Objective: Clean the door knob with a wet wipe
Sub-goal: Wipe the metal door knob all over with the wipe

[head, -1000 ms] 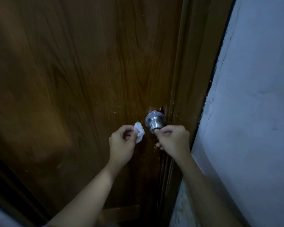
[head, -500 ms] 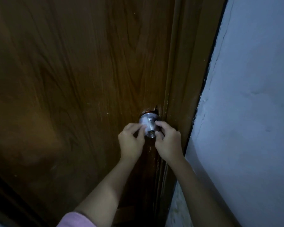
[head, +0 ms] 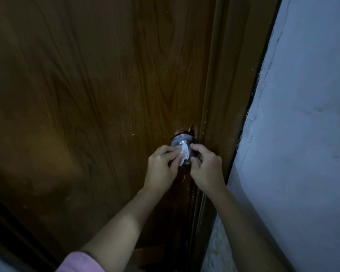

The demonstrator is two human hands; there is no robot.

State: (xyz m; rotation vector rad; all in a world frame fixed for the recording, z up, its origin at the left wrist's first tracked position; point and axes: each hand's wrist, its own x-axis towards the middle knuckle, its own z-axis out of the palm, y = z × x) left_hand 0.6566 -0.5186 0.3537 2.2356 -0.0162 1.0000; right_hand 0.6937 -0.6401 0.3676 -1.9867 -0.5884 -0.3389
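Note:
A round silver door knob (head: 180,141) sits near the right edge of a dark brown wooden door (head: 98,99). A crumpled white wet wipe (head: 184,155) is pressed against the front of the knob. My left hand (head: 162,167) pinches the wipe from the left with thumb and fingers. My right hand (head: 204,167) grips the knob's right side, its fingertips touching the wipe's edge. Most of the knob's front is hidden by the wipe and both hands.
The brown door frame (head: 230,95) runs just right of the knob. A pale painted wall (head: 302,134) with a cracked edge fills the right side. The light is dim.
My left hand carried the wipe from beside the knob onto its front. My right hand shifted from below the knob to its right side. The view moved closer.

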